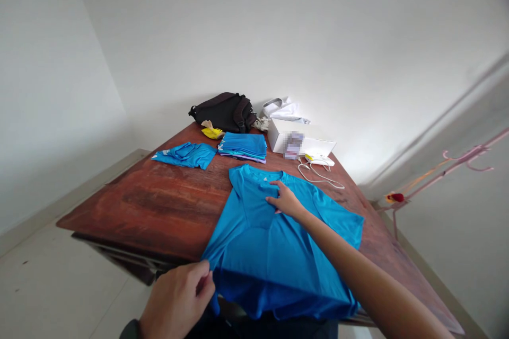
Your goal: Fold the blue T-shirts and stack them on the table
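A blue T-shirt (pixel 254 243) lies spread on the wooden table, its collar toward the wall and its hem hanging over the near edge. My left hand (pixel 178 296) is closed on the shirt's left side near the hem. Reaching across the shirt, my right hand (pixel 284 198) has its thumb and fingers on the chest just below the collar, with a small fold of cloth gathered between them. Beyond the collar sits a neat stack of folded clothes (pixel 243 145), mostly blue. Another blue garment (pixel 186 155) lies loosely bunched to its left.
Along the back of the wooden table (pixel 159 206) are a black backpack (pixel 222 111), a yellow packet (pixel 212 131), a white bag (pixel 282 108) and a white box (pixel 314 135). A white cable (pixel 318 176) trails near the box. A pink rack (pixel 437 172) stands at the right.
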`<move>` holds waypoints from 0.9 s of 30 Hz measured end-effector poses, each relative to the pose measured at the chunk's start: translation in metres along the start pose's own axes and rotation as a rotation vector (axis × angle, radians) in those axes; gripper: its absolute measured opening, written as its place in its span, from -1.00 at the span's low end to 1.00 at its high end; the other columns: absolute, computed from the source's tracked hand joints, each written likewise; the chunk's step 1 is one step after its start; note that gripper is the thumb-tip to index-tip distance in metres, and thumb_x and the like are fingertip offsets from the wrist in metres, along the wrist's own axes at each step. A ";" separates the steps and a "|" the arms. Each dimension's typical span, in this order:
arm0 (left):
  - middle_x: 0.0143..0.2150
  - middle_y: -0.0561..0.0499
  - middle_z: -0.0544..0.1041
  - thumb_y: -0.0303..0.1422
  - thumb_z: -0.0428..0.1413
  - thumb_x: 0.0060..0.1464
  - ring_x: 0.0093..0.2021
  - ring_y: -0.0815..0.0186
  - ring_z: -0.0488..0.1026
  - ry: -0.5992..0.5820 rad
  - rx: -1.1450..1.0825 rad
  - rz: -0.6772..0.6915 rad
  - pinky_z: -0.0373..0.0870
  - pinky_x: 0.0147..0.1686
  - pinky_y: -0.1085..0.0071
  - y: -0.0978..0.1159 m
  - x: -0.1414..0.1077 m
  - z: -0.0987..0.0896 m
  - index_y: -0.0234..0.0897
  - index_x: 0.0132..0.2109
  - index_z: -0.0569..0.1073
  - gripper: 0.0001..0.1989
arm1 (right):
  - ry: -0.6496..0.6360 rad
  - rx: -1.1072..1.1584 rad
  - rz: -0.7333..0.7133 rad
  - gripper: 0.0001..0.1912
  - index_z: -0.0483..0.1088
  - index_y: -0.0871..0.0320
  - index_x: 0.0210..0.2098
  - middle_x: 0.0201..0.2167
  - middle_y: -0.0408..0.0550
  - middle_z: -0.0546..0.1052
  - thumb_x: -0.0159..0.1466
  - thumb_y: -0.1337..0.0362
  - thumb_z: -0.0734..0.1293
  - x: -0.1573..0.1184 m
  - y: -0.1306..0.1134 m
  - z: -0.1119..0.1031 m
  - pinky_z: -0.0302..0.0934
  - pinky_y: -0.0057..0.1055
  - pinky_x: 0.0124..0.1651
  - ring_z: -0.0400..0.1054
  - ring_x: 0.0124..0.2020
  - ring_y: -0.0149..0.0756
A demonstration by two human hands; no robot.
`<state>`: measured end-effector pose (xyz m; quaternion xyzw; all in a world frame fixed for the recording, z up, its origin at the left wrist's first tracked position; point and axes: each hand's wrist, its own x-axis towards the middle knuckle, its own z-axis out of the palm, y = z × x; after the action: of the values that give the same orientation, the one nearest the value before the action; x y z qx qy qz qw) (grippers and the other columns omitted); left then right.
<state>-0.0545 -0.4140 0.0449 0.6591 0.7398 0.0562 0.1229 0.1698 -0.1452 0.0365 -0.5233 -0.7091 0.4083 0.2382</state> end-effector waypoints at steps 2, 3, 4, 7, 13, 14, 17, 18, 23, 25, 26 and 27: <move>-0.39 0.04 0.59 -0.28 -0.10 0.33 -0.35 0.22 0.56 0.009 -0.028 0.027 0.24 -0.38 0.35 0.004 -0.003 0.002 -0.14 -0.36 0.43 -0.68 | 0.072 -0.006 -0.037 -0.45 0.33 0.07 0.15 -0.46 -0.23 0.35 0.17 0.24 0.43 0.004 0.000 -0.002 0.24 -0.51 -0.63 0.32 -0.60 -0.39; -0.37 0.03 0.60 -0.21 -0.09 0.34 -0.34 0.20 0.56 -0.015 -0.036 0.017 0.26 -0.38 0.35 0.004 -0.005 0.004 -0.14 -0.35 0.46 -0.67 | 0.108 -0.003 -0.044 -0.49 0.33 0.07 0.14 -0.45 -0.23 0.34 0.20 0.23 0.40 0.006 0.000 -0.002 0.25 -0.51 -0.62 0.32 -0.58 -0.38; -0.36 0.01 0.61 -0.13 -0.05 0.32 -0.32 0.17 0.57 -0.056 -0.036 -0.013 0.28 -0.38 0.34 0.003 -0.007 0.007 -0.14 -0.32 0.48 -0.66 | 0.138 0.005 -0.041 -0.52 0.33 0.07 0.13 -0.45 -0.22 0.34 0.22 0.21 0.37 0.008 0.001 -0.002 0.26 -0.51 -0.61 0.32 -0.55 -0.37; -0.27 -0.10 0.64 0.05 0.09 0.19 -0.23 0.00 0.61 -0.195 -0.012 -0.174 0.36 -0.36 0.28 -0.005 -0.010 0.022 -0.18 -0.18 0.56 -0.60 | 0.164 0.033 0.000 -0.57 0.31 0.04 0.13 -0.44 -0.22 0.34 0.27 0.17 0.30 0.013 0.006 0.000 0.28 -0.50 -0.58 0.32 -0.53 -0.36; -0.17 -0.26 0.64 -0.01 -0.05 0.31 -0.14 -0.05 0.61 -0.240 -0.027 -0.188 0.45 -0.25 0.22 -0.002 0.004 0.058 -0.31 -0.10 0.59 -0.51 | 0.163 -0.012 0.018 -0.53 0.34 0.06 0.13 -0.32 -0.11 0.42 0.25 0.10 0.31 0.017 0.023 0.012 0.29 -0.43 -0.53 0.34 -0.50 -0.32; -0.19 -0.27 0.63 -0.05 -0.12 0.35 -0.16 -0.04 0.61 -0.242 -0.015 -0.176 0.45 -0.25 0.22 0.002 0.006 0.062 -0.32 -0.14 0.60 -0.49 | 0.180 -0.029 0.008 -0.53 0.35 0.06 0.13 -0.29 -0.09 0.43 0.25 0.10 0.31 0.018 0.025 0.013 0.30 -0.42 -0.49 0.35 -0.48 -0.31; -0.21 -0.27 0.63 -0.15 -0.19 0.39 -0.18 -0.04 0.61 -0.252 0.016 -0.139 0.46 -0.24 0.19 0.011 0.003 0.064 -0.31 -0.21 0.61 -0.47 | 0.248 -0.077 -0.034 -0.55 0.39 0.09 0.10 -0.25 -0.05 0.46 0.25 0.09 0.30 0.021 0.028 0.013 0.32 -0.37 -0.33 0.37 -0.35 -0.25; -0.22 -0.26 0.63 -0.15 -0.18 0.38 -0.18 -0.04 0.61 -0.260 0.018 -0.118 0.47 -0.23 0.18 0.013 -0.001 0.061 -0.30 -0.21 0.61 -0.48 | 0.271 -0.090 -0.048 -0.56 0.40 0.09 0.09 -0.25 -0.05 0.46 0.25 0.09 0.29 0.022 0.029 0.012 0.31 -0.36 -0.27 0.38 -0.31 -0.22; -0.15 -0.22 0.64 -0.08 -0.09 0.32 -0.10 -0.09 0.59 -0.406 -0.016 -0.006 0.48 -0.12 0.09 0.028 -0.027 0.033 -0.23 -0.17 0.63 -0.54 | 0.342 -0.167 -0.085 -0.56 0.38 0.10 0.13 -0.23 -0.03 0.49 0.31 0.09 0.25 0.024 0.027 -0.001 0.27 -0.32 -0.13 0.41 -0.18 -0.16; -0.09 -0.25 0.64 0.04 0.01 0.22 -0.04 -0.17 0.57 -0.511 -0.054 0.018 0.48 -0.06 0.02 0.039 -0.029 0.027 -0.24 -0.12 0.64 -0.51 | 0.313 -0.261 -0.090 -0.57 0.38 0.10 0.14 -0.20 -0.01 0.51 0.33 0.13 0.26 0.025 0.027 -0.008 0.26 -0.33 -0.11 0.42 -0.14 -0.16; -0.06 -0.27 0.63 0.10 0.07 0.14 -0.02 -0.21 0.56 -0.562 -0.071 0.028 0.47 -0.04 -0.01 0.045 -0.028 0.026 -0.25 -0.06 0.63 -0.46 | 0.289 -0.306 -0.088 -0.59 0.39 0.10 0.14 -0.19 0.00 0.52 0.32 0.15 0.28 0.025 0.028 -0.011 0.25 -0.34 -0.11 0.43 -0.13 -0.16; -0.01 -0.29 0.61 0.12 0.13 0.07 -0.01 -0.24 0.55 -0.602 -0.081 0.037 0.47 -0.03 -0.03 0.050 -0.026 0.027 -0.25 0.04 0.60 -0.39 | 0.266 -0.339 -0.084 -0.60 0.41 0.10 0.12 -0.19 0.00 0.53 0.31 0.18 0.30 0.025 0.028 -0.013 0.25 -0.35 -0.12 0.44 -0.13 -0.16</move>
<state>0.0032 -0.4356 0.0336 0.6540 0.6553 -0.1097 0.3618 0.1869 -0.1143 0.0185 -0.5751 -0.7511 0.2003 0.2549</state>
